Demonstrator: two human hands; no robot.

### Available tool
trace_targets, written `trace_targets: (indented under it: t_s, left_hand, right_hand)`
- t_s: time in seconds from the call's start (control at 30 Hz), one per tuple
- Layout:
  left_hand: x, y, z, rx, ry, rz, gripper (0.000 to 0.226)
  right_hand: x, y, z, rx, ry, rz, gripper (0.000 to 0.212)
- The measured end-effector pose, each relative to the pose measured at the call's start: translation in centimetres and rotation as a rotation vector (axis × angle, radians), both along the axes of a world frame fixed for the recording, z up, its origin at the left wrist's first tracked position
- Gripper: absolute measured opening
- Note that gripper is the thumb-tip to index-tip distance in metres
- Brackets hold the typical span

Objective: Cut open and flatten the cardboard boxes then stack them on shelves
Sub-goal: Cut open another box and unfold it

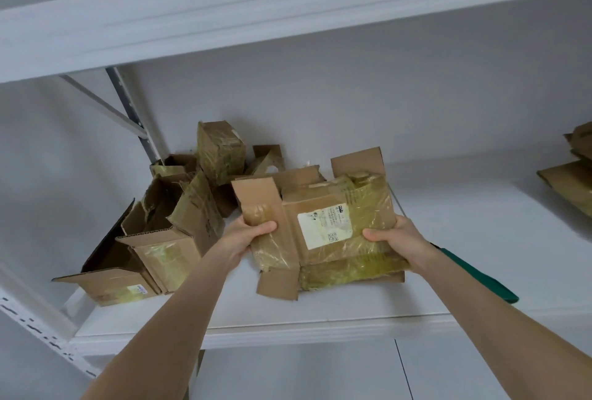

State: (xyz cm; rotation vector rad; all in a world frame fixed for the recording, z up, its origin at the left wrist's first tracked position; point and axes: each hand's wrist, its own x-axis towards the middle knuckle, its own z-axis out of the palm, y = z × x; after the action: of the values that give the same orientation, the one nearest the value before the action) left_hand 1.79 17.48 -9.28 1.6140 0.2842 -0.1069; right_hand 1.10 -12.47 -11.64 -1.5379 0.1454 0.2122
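- Up at a white metal shelf [352, 313], two bare hands hold a flattened cardboard box [323, 207], taped and labelled, low over the shelf board.
- The left hand [248, 236] grips its left edge, thumb on top; the right hand [397, 241] grips the right edge the same way.
- The box lies over another flattened piece [349, 276], likely the start of a stack.
- Unflattened boxes [166, 226] crowd the shelf just to the left; more flat cardboard [573, 181] lies far right.
- A green object [480, 274] shows beneath the right wrist; I cannot tell what it is.
- Risk: loose flaps could spring up or snag the neighbouring boxes, leaving the stack crooked or sliding off the front edge.
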Motion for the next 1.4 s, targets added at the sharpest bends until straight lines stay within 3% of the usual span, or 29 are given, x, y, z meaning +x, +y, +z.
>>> trace_targets:
  t_s: [0.17,0.33,0.5,0.63,0.77,0.93,1.07,1.17,1.3,1.4]
  left_hand:
    - [-0.1,-0.5,-0.4,-0.040,-0.037,0.104,0.032]
    - [0.3,-1.0,0.6,0.076,-0.135,0.074,0.040]
    - [0.9,-1.2,3.3,0.122,-0.272,0.096,0.036]
    - [0.5,-0.8,3.2,0.080,-0.268,0.122,0.032]
    - [0.6,-0.3,2.4,0.051,-0.261,0.151,0.047]
    - [0.3,-0.8,2.1,0.035,-0.188,0.124,0.054]
    - [1.3,-1.3,3.0,0.302,-0.258,0.259,0.058]
    - [2.2,-2.1,3.8,0.520,-0.273,0.319,0.064]
    - [2.1,-0.6,3.1,0.153,-0.056,0.070,0.058]
    - [1.7,-0.3,3.0,0.146,-0.058,-0.002,0.039]
  right_hand:
    - [0.0,-0.7,0.5,0.023,-0.001,0.076,0.036]
    - [1.2,-1.4,3.4,0.094,-0.055,-0.017,0.038]
    - [1.7,-0.6,4.6,0.115,-0.111,-0.099,0.020]
    - [1.9,0.6,5.1,0.116,-0.106,-0.162,0.038]
    - [2.3,1.5,5.7,0.063,-0.124,-0.202,0.031]
    - [2.2,1.3,5.1,0.033,-0.108,-0.191,0.039]
    - [2.3,1.3,5.2,0.063,-0.113,-0.179,0.020]
    - [2.7,1.7,6.3,0.016,-0.177,-0.264,0.018]
    - [2.9,1.3,7.6,0.082,-0.120,-0.331,0.026]
    - [3.9,0.8,9.5,0.136,-0.111,-0.403,0.036]
